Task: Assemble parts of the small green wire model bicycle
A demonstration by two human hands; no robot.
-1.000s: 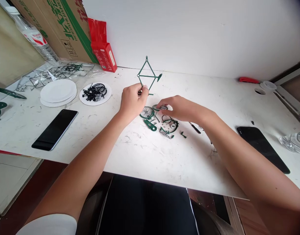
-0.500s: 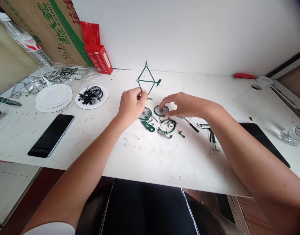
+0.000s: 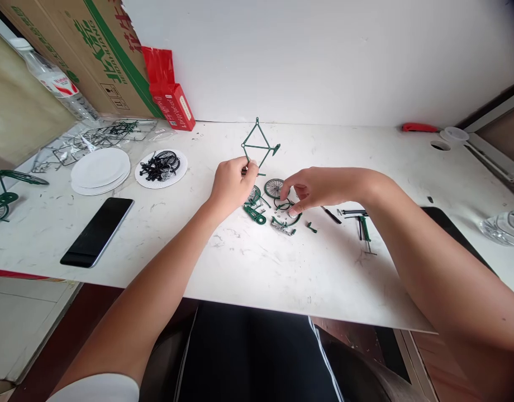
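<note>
My left hand point(image 3: 235, 181) pinches a green miniature bicycle frame point(image 3: 257, 146), held up above the table with its small saddle-like piece to the right. My right hand point(image 3: 313, 191) hovers over the loose parts, thumb and fingers apart, its thumb tip at a curved green part point(image 3: 291, 222). Close to its fingertips lies a spoked wheel point(image 3: 274, 188). Another wheel point(image 3: 254, 195) is partly covered by my left hand. Below it rests a green chain-guard-like piece point(image 3: 255, 215). A silver and green piece point(image 3: 282, 227) and a small green part point(image 3: 311, 227) lie nearby.
A screwdriver point(image 3: 332, 215) and a green T-shaped part point(image 3: 365, 231) lie to the right, near a dark tablet-like slab point(image 3: 453, 231). On the left are a phone point(image 3: 98, 231), white plates point(image 3: 101, 168), black parts point(image 3: 160, 165), a green model bicycle point(image 3: 4, 195) and a bottle point(image 3: 58, 81).
My right hand has moved from the spoked wheel slightly right and nearer, over the curved green part. My left hand still holds the frame. The whole view has shifted slightly.
</note>
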